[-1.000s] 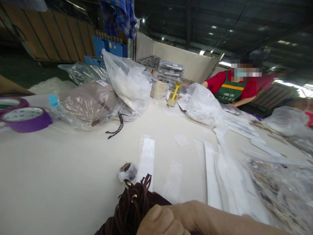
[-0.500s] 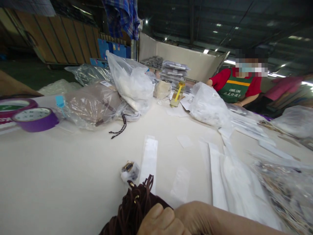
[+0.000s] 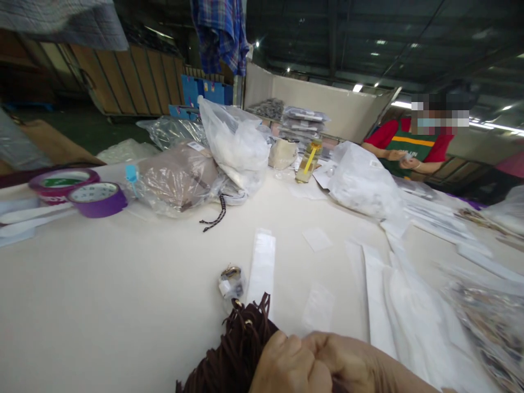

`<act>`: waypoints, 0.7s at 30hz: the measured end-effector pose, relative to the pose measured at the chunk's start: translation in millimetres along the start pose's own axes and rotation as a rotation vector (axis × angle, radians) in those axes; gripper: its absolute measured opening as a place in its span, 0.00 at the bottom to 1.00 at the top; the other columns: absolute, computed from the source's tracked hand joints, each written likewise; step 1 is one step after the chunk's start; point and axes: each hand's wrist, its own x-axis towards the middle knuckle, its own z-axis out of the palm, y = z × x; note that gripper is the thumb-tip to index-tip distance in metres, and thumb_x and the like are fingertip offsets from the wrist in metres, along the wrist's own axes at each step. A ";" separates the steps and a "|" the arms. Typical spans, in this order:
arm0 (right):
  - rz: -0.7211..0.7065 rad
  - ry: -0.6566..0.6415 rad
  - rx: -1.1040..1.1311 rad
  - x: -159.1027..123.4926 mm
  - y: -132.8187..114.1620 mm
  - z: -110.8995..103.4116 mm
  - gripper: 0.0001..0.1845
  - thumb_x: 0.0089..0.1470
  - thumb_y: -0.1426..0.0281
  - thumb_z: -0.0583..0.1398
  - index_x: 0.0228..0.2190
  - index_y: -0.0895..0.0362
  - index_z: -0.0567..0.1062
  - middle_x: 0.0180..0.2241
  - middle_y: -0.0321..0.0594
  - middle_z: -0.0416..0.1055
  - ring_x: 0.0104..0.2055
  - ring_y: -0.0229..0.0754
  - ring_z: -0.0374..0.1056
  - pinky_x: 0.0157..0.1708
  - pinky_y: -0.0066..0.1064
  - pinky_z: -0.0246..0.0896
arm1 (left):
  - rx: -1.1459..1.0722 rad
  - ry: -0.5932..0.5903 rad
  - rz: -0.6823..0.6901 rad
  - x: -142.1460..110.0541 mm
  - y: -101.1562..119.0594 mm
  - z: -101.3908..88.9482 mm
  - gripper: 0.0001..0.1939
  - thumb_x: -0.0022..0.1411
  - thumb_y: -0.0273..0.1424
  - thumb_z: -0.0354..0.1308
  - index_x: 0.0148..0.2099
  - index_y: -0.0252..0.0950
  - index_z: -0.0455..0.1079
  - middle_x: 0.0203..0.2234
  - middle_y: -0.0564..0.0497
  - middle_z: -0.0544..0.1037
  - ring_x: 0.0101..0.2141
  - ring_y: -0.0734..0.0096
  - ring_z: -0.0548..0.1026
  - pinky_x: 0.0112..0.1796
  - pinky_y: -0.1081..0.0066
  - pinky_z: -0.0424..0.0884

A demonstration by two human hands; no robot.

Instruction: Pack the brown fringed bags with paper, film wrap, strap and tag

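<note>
A bundle of dark brown fringed cords [image 3: 235,349] with small gold rings lies at the near edge of the white table [image 3: 123,284]. My left hand [image 3: 289,368] is closed in a fist around its near end. My right hand [image 3: 352,363] presses against the left one, fingers curled tight; what it holds is hidden. Just beyond the cords' tips sits a small clear packet with a gold clasp [image 3: 230,279]. A narrow white slip bag [image 3: 262,265] lies beside that packet.
Purple tape rolls [image 3: 98,199] stand at the left. Filled plastic bags [image 3: 235,144] and a yellow-capped bottle [image 3: 308,162] crowd the far side. More white slip bags [image 3: 393,305] spread to the right. A person in a red shirt and green apron [image 3: 409,150] works across the table.
The view has swung left and tilted, so everything shifts right. My two fists have closed tighter together on the brown cords. The person opposite has brought both hands together.
</note>
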 end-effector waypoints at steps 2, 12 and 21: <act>0.109 0.066 0.116 -4.2 -9.7 -8.1 0.12 0.40 0.65 0.61 0.26 0.62 0.71 0.21 0.33 0.66 0.20 0.30 0.61 0.21 0.22 0.55 | -0.007 -0.038 0.017 -2.7 0.2 0.6 0.20 0.64 0.35 0.48 0.20 0.35 0.54 0.12 0.55 0.58 0.17 0.75 0.58 0.22 0.69 0.47; 0.197 1.212 -0.689 -15.4 5.0 -48.6 0.16 0.33 0.65 0.64 0.20 0.54 0.61 0.19 0.36 0.64 0.25 0.42 0.63 0.24 0.31 0.51 | -0.148 -0.376 -0.083 -6.2 0.2 -5.9 0.17 0.55 0.39 0.58 0.22 0.35 0.58 0.16 0.55 0.66 0.21 0.70 0.63 0.25 0.68 0.52; -0.036 1.082 -0.312 -6.8 9.7 -31.5 0.11 0.39 0.63 0.58 0.17 0.55 0.61 0.13 0.26 0.56 0.17 0.32 0.54 0.17 0.24 0.48 | -0.219 -0.806 -0.225 1.0 5.1 -22.7 0.06 0.57 0.30 0.58 0.32 0.35 0.63 0.26 0.53 0.70 0.30 0.65 0.66 0.35 0.63 0.59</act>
